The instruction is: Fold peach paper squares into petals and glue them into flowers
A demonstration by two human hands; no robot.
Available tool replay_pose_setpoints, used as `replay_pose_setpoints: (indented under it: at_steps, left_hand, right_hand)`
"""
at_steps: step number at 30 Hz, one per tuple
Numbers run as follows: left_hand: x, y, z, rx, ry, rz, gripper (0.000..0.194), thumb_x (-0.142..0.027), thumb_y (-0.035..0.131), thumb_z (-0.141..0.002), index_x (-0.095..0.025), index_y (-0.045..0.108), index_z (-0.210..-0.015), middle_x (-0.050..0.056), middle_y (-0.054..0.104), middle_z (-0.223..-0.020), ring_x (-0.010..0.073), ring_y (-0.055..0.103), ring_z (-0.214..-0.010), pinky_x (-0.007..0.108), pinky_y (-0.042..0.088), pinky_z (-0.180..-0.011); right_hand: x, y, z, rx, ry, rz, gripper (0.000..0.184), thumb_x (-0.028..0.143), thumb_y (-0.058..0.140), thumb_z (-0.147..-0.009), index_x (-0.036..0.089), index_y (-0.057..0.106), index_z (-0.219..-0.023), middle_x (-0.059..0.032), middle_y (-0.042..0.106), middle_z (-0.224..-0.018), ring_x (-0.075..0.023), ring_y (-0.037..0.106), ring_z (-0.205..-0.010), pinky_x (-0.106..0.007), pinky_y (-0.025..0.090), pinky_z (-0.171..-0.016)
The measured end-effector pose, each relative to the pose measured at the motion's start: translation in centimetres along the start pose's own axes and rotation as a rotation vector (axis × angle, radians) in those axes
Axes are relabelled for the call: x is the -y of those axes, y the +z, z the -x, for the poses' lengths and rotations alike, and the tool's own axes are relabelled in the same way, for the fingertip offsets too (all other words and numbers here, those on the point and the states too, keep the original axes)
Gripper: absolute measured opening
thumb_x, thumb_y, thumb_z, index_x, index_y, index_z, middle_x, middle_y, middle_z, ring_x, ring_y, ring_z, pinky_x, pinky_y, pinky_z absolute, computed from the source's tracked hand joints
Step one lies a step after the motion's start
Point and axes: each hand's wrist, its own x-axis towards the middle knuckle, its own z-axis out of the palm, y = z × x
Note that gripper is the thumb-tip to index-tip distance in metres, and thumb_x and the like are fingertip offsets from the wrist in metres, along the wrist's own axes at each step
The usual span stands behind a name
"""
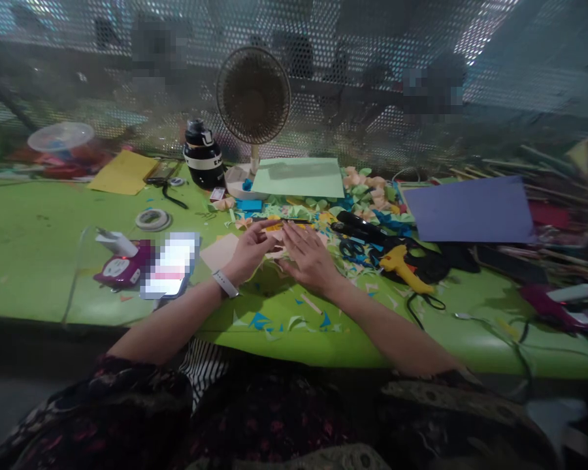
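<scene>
My left hand (pixel 253 249), with a white band at the wrist, has its fingers and thumb curved around a small piece of peach paper (pixel 276 236). Close against it, my right hand (pixel 308 256) lies with its fingers stretched out over the same piece, partly hiding it. Left of my hands is a larger peach paper sheet (pixel 219 253). Beyond the fingertips lie orange-yellow scraps and a dark thin stick-like item. Small blue, green and peach paper scraps (pixel 261 320) are scattered on the green table (pixel 294 349) below my hands.
To the right lie dark-handled scissors (pixel 351 249), a black stapler-like tool (pixel 360 226), a yellow glue gun (pixel 404 269) and a purple sheet (pixel 470 210). A phone (pixel 170 264), tape roll (pixel 153 220) and black bottle (pixel 203 156) are leftward. A fan (pixel 253 94) stands behind.
</scene>
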Motion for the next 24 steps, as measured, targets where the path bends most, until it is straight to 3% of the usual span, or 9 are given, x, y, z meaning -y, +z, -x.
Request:
replay_pose_setpoints:
  at_steps: [8,11,14,17,19,21,24]
  left_hand:
    - [0.1,0.2,0.0,-0.030,-0.033,0.090,0.045,-0.027,0.080,-0.072,-0.015,0.065,-0.112,0.000,0.072,-0.075,0.0114,0.069,-0.071,0.031,0.058,-0.082]
    - [0.2,0.0,0.0,-0.011,-0.029,0.052,0.045,-0.027,0.078,-0.074,-0.017,0.064,-0.116,0.000,0.072,-0.079,0.0120,0.070,-0.074,0.031,0.058,-0.083]
    - [-0.1,-0.1,0.1,0.023,-0.003,-0.019,0.044,-0.028,0.075,-0.077,-0.018,0.063,-0.119,-0.001,0.069,-0.076,0.0118,0.069,-0.075,0.029,0.058,-0.080]
    - [-0.4,0.1,0.2,0.063,0.052,-0.119,0.039,-0.027,0.072,-0.079,-0.019,0.065,-0.116,-0.006,0.062,-0.066,0.0093,0.064,-0.066,0.026,0.058,-0.074]
    - [-0.4,0.1,0.2,0.084,0.090,-0.187,0.035,-0.026,0.071,-0.079,-0.018,0.067,-0.113,-0.006,0.059,-0.063,0.0084,0.060,-0.061,0.026,0.057,-0.071]
    - [-0.3,0.0,0.1,0.088,0.145,-0.246,0.032,-0.025,0.070,-0.078,-0.016,0.068,-0.109,-0.004,0.063,-0.066,0.0092,0.060,-0.062,0.025,0.056,-0.068]
    - [0.0,-0.3,-0.3,0.057,0.285,-0.367,0.027,-0.025,0.067,-0.080,-0.016,0.072,-0.105,0.005,0.072,-0.087,0.0142,0.066,-0.074,0.028,0.056,-0.070]
  right_hand:
    - [0.0,0.3,0.0,0.043,-0.061,-0.001,0.067,0.045,0.044,-0.099,0.006,0.035,-0.152,-0.0198,0.037,-0.157,-0.0280,0.027,-0.150,-0.057,0.015,-0.124]
    - [-0.4,0.2,-0.1,0.031,-0.049,-0.076,0.067,0.049,0.043,-0.098,0.010,0.037,-0.152,-0.0176,0.040,-0.156,-0.0284,0.030,-0.149,-0.058,0.015,-0.123]
    - [-1.2,-0.4,-0.3,-0.132,0.101,-0.222,0.056,0.045,0.038,-0.100,0.014,0.047,-0.146,-0.0149,0.049,-0.151,-0.0267,0.041,-0.143,-0.053,0.026,-0.121]
    - [-1.8,-1.1,-0.4,-0.283,0.351,-0.424,0.041,0.041,0.041,-0.098,0.019,0.065,-0.122,-0.0130,0.068,-0.128,-0.0267,0.061,-0.121,-0.048,0.047,-0.106]
    - [-1.8,-1.3,-0.5,-0.267,0.478,-0.600,0.032,0.043,0.050,-0.093,0.020,0.070,-0.100,-0.0101,0.075,-0.101,-0.0248,0.070,-0.095,-0.043,0.056,-0.088]
    - [-1.7,-1.1,-0.7,-0.208,0.576,-0.812,0.028,0.047,0.061,-0.085,0.019,0.067,-0.088,-0.0058,0.073,-0.082,-0.0211,0.071,-0.073,-0.037,0.059,-0.072]
    - [-1.4,-0.7,-0.9,-0.165,0.689,-1.097,0.035,0.052,0.072,-0.074,0.020,0.063,-0.083,-0.0017,0.069,-0.072,-0.0181,0.068,-0.061,-0.035,0.060,-0.065]
